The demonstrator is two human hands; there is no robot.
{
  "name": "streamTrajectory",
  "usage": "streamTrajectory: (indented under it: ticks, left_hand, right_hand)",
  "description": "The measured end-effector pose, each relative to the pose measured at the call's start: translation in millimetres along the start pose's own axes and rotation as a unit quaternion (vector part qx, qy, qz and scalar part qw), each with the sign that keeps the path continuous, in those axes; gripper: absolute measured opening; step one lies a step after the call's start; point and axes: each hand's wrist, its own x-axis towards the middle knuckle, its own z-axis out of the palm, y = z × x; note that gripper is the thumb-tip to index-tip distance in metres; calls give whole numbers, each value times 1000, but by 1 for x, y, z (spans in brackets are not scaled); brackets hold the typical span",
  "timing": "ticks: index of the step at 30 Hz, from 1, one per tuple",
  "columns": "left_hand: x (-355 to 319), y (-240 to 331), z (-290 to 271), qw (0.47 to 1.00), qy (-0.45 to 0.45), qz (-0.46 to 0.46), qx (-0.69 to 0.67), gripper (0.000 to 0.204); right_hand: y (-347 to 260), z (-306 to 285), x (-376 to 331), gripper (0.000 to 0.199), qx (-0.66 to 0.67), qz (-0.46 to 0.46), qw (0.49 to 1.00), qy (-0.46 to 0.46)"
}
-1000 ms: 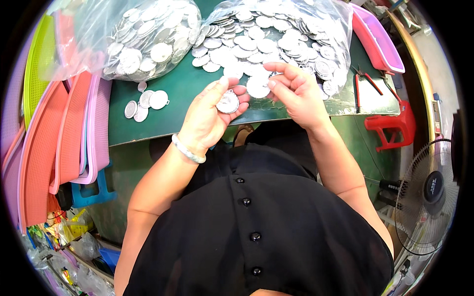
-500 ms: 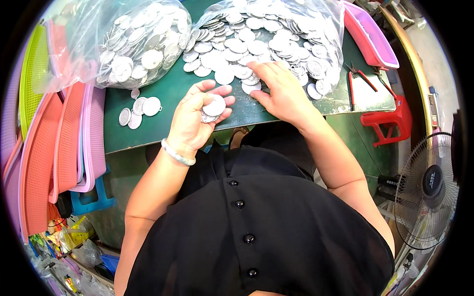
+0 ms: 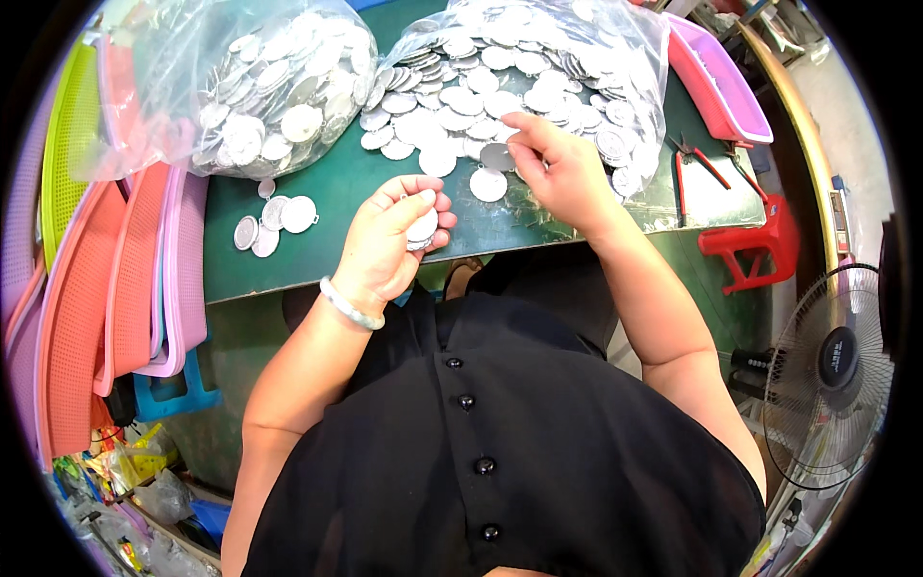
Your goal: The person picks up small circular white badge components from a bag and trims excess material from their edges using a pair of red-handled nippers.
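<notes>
My left hand (image 3: 392, 231) is closed around a small stack of round silver medals (image 3: 421, 227), the thumb resting on the top one. At the near edge of a large heap of medals (image 3: 461, 101), my right hand (image 3: 565, 171) has its thumb and fingers pinched on a greyer, tilted medal (image 3: 496, 157). Just below it, a single medal (image 3: 488, 185) with a small loop lies flat on the green table (image 3: 336, 252). The heap spills from the mouth of a clear plastic bag (image 3: 642, 101). Part of the gripped medal is hidden by my fingers.
Another clear bag (image 3: 274, 106) full of medals stands at the left, with several loose medals (image 3: 273, 213) before it. Red-handled pliers (image 3: 707, 163) and a pink basket (image 3: 716, 82) are at the right. Stacked baskets (image 3: 77, 317), a red stool (image 3: 755, 240) and a fan (image 3: 836, 370) flank the table.
My right hand has drawn back slightly rightward and closed from spread fingers to a pinch on a medal. My left thumb has come over its stack, and the fingers have curled in.
</notes>
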Motion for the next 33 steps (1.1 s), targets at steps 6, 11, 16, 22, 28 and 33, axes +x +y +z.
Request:
streamTrajectory:
  ticks: [6,11,16,22,28,33]
  left_hand:
    - [1,-5,-3,1000,-18,21,2,12]
    - [-2,-3,-2,998,-43,41,-18,10]
    - [3,-5,-2,998,-49,39,-27,10]
    - [-3,-6,-10,996,-51,53,-53,10]
    - [-1,-6,-8,997,-51,46,-29,11]
    - [-1,-5,-5,998,-46,42,-14,10]
  right_hand:
    - [-16,-20,25,27,230,207,939,-150]
    - [-37,-30,110,31,184,181,936,-240]
    - [16,-17,241,27,412,225,881,57]
    - [-5,-9,204,25,321,143,936,-37]
    - [-19,-26,76,29,18,38,970,-238]
    - [-13,-13,7,43,-54,-19,979,-195]
